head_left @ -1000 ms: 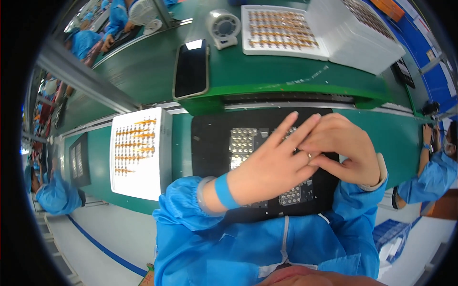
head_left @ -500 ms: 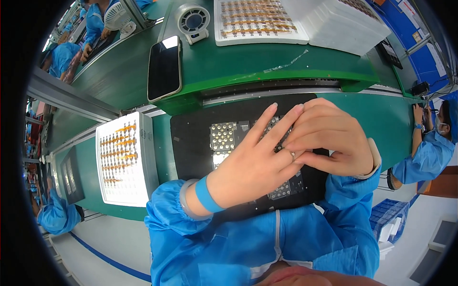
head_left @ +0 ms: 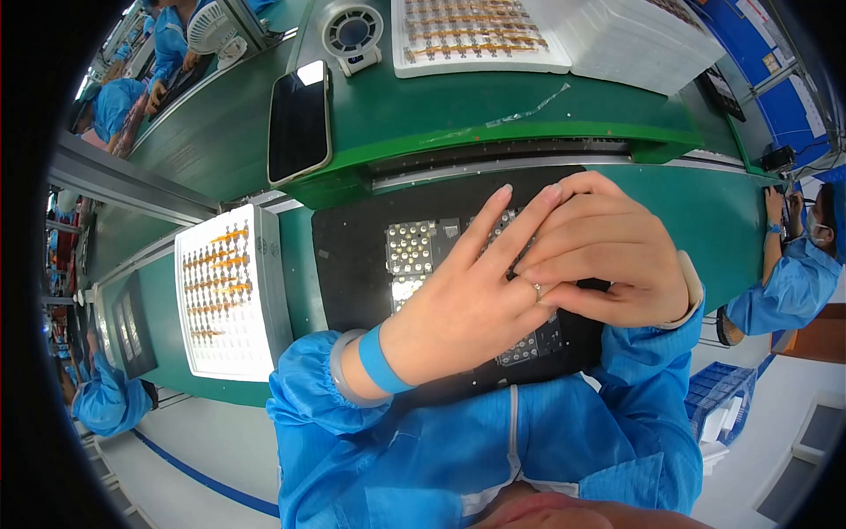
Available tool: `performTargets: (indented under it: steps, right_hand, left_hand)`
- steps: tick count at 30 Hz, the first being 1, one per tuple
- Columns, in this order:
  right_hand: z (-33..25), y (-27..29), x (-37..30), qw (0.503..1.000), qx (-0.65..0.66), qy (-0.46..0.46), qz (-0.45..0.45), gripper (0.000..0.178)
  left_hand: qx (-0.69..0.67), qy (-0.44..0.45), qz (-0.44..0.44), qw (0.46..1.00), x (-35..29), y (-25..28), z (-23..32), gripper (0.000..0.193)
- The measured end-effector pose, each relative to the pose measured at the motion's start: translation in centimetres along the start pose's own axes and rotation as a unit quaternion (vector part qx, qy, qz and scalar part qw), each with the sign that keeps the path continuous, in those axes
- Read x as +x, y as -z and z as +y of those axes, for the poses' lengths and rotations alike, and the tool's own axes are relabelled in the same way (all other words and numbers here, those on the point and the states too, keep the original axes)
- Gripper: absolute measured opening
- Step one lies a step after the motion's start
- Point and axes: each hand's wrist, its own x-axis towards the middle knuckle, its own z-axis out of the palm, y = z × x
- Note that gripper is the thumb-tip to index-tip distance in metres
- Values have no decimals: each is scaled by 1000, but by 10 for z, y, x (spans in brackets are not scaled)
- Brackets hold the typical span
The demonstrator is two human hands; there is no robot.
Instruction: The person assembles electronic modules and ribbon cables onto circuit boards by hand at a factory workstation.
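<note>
My left hand (head_left: 463, 304) is held palm down over the black mat (head_left: 348, 238), its fingers stretched out and a blue band (head_left: 377, 360) round the wrist. From the right, my right hand (head_left: 608, 251) reaches across it, thumb and fingers closed round one of the left hand's fingers beside a thin ring (head_left: 537, 290). The exact fingertip contact is partly hidden. Beneath both hands lie dark circuit boards (head_left: 411, 247) with rows of round silvery parts; the hands cover much of them.
A white foam tray (head_left: 270, 291) with orange-and-metal parts stands at left. On the raised green shelf (head_left: 458, 141) are a phone (head_left: 300, 128), a small fan (head_left: 352, 35), another filled foam tray (head_left: 485, 67) and a white foam block (head_left: 643, 57). A co-worker (head_left: 797, 273) is at right.
The hands keep nearly the same pose, the right still gripping the left's finger. The view has shifted slightly, so the shelf items sit a little higher and further left.
</note>
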Motion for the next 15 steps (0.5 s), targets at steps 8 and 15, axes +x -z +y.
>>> performTargets:
  steps: [8,15]
  right_hand:
    - [1,-2,-1,1000,4,2,2,19]
    - [0,-2,1,1000,2,2,-1,19]
  left_hand:
    - [-16,22,-19,999,2,3,2,46]
    - [0,18,50,999,2,-7,2,15]
